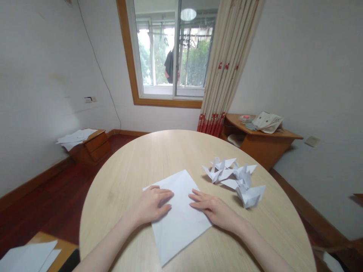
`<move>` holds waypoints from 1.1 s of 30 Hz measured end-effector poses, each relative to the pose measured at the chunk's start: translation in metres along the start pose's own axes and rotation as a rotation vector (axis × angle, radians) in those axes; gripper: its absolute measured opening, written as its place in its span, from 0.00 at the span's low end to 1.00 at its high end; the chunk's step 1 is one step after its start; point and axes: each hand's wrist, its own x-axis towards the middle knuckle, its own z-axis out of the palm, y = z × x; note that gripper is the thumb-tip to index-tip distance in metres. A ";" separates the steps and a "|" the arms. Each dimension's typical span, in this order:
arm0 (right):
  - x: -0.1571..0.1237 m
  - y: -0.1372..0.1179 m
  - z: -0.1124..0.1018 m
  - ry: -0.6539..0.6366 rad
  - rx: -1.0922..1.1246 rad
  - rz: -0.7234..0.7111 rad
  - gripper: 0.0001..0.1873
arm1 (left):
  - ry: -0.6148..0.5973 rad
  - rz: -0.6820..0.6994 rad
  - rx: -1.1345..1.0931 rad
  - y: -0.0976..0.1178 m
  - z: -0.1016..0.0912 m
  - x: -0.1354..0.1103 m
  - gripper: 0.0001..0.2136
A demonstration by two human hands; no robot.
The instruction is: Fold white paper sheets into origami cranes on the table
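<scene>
A: Sheet status?
B: I see the white paper [181, 223] flat and skewed on the table's [136, 162] near side. Left hand [151, 206] and right hand [215, 209] press it, fingers straight, gripping nothing. Probably uncreased; can't confirm.

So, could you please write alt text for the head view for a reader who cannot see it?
A person's left hand and right hand rest flat on a white paper sheet on a round wooden table. Folded white paper cranes lie to the sheet's right.

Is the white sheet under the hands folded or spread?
Spread flat: the sheet shows no crease; left hand and right hand rest on it.
</scene>
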 end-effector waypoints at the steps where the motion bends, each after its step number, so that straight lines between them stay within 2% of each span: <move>1: 0.000 -0.002 0.001 -0.010 -0.011 -0.004 0.19 | -0.021 -0.009 0.016 -0.001 0.000 0.000 0.20; 5: 0.001 -0.009 0.002 -0.046 -0.025 -0.026 0.21 | -0.153 -0.049 0.052 -0.003 0.000 -0.001 0.35; 9: 0.000 -0.015 0.002 -0.111 -0.032 -0.006 0.26 | -0.196 -0.065 0.060 -0.008 0.004 0.001 0.39; 14: -0.003 -0.030 -0.005 -0.180 -0.038 0.105 0.23 | -0.130 -0.080 -0.019 -0.020 0.015 0.002 0.32; 16: -0.003 -0.036 -0.008 -0.228 -0.054 0.152 0.25 | -0.115 -0.098 -0.047 -0.023 0.018 0.002 0.29; 21: -0.003 -0.042 -0.008 -0.330 -0.077 0.216 0.45 | -0.079 -0.138 -0.027 -0.023 0.021 0.004 0.25; 23: -0.003 -0.041 -0.007 -0.342 -0.079 0.206 0.49 | -0.048 -0.110 -0.018 -0.020 0.020 0.005 0.23; 25: -0.003 -0.041 -0.006 -0.332 -0.085 0.190 0.47 | -0.003 -0.059 -0.017 -0.017 0.017 0.006 0.21; 28: -0.003 -0.042 -0.007 -0.289 -0.100 0.167 0.38 | 0.057 0.003 -0.053 -0.012 0.013 0.005 0.16; 32: -0.002 -0.046 -0.008 -0.245 -0.145 0.151 0.34 | 0.045 0.013 -0.128 -0.003 0.009 0.003 0.09; 33: -0.002 -0.048 -0.008 -0.243 -0.159 0.148 0.34 | 0.034 0.019 -0.129 0.000 0.008 0.002 0.11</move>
